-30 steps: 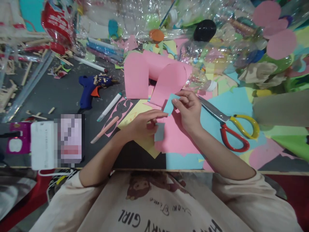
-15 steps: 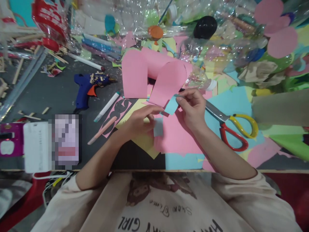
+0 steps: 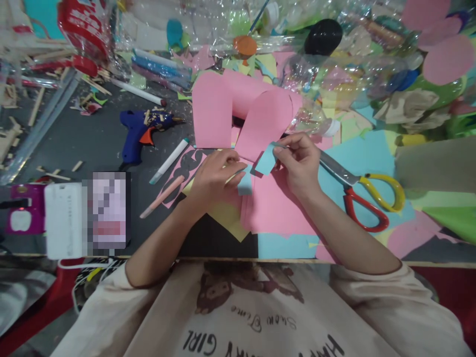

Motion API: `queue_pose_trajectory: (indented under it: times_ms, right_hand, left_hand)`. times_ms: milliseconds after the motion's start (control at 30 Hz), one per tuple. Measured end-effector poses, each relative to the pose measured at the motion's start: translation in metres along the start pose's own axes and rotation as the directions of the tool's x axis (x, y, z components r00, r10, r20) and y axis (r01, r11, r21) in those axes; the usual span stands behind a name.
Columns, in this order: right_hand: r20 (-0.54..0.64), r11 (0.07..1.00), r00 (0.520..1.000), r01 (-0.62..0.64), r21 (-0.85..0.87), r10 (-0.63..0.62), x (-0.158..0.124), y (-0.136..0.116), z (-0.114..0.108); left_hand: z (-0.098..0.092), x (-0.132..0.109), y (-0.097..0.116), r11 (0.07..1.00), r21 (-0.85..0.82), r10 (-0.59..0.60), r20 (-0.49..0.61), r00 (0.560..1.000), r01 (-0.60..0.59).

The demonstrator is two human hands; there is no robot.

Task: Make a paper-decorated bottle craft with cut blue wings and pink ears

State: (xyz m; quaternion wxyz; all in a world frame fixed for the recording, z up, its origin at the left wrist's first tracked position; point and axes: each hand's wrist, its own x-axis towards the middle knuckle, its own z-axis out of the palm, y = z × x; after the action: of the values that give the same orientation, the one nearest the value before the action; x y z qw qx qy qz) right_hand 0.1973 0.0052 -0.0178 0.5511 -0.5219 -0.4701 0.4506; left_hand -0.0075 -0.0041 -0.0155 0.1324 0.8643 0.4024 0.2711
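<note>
My right hand (image 3: 301,161) pinches a small light blue paper strip (image 3: 267,159) between thumb and fingertips, its free end hanging toward the left. My left hand (image 3: 213,178) is closed, thumb and fingers together at the edge of a second small light blue paper piece (image 3: 245,181). The two pieces are close, with a narrow gap between them. Below them lies a pink paper sheet (image 3: 282,210). Just beyond the hands stands a pink paper form (image 3: 211,111) with rounded flaps. Scissors with yellow and red handles (image 3: 351,181) lie beside my right hand.
At left lie a blue glue gun (image 3: 136,134), a white marker (image 3: 169,161), a peach-coloured pen (image 3: 162,197) and a phone (image 3: 109,210). Plastic bottles (image 3: 208,25) and paper scraps crowd the back. A red-labelled bottle (image 3: 85,29) is at the far left.
My left hand has drawn back from the strip in my right hand, its fingers curling. The second blue piece has shifted up slightly. The whole view has moved a little.
</note>
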Motion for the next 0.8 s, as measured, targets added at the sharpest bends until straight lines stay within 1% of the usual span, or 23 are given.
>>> queue_pose_trajectory:
  times_ms: [100,167,267,367,467,533,600,667,733,800]
  right_hand:
    - [0.015,1.000,0.999,0.030,0.003,-0.030,0.000,0.000,0.000]
    - [0.013,0.999,0.999,0.044,-0.015,-0.044,0.001,0.001,-0.001]
    - [-0.007,0.997,0.999,0.046,-0.054,-0.046,0.001,0.004,-0.003]
    - [-0.013,0.994,0.997,0.071,-0.088,-0.072,0.002,0.008,-0.004]
    - [-0.010,0.989,0.996,0.086,-0.118,-0.088,0.002,0.011,-0.006]
    - [-0.002,0.991,0.998,0.068,-0.114,-0.068,0.003,0.011,-0.006]
    - [0.002,0.995,0.999,0.046,-0.085,-0.046,0.003,0.011,-0.006]
    - [-0.006,0.998,0.999,0.042,-0.038,-0.042,0.003,0.010,-0.006]
    - [-0.011,0.999,0.999,0.044,-0.004,-0.044,0.003,0.009,-0.004]
    - [-0.012,0.999,0.999,0.037,0.002,-0.037,0.003,0.009,-0.003]
  left_hand:
    - [-0.002,0.002,0.002,0.989,0.023,0.145,0.066,0.987,-0.146]
    - [-0.004,0.004,0.007,0.982,0.015,0.184,0.151,0.971,-0.188]
    - [-0.008,0.007,0.015,0.985,-0.006,0.167,0.276,0.946,-0.172]
    - [-0.010,0.008,0.020,0.991,0.029,0.113,0.329,0.938,-0.130]
    - [-0.011,0.007,0.020,0.994,0.011,0.098,0.335,0.937,-0.108]
    - [-0.010,0.005,0.019,0.993,-0.058,0.119,0.317,0.941,-0.106]
    - [-0.009,0.002,0.018,0.980,-0.162,0.156,0.273,0.949,-0.114]
    - [-0.007,0.001,0.015,0.966,-0.232,0.165,0.205,0.965,-0.116]
    - [-0.006,0.001,0.013,0.973,-0.206,0.137,0.156,0.978,-0.104]
    - [-0.007,0.003,0.011,0.987,-0.118,0.130,0.152,0.980,-0.113]
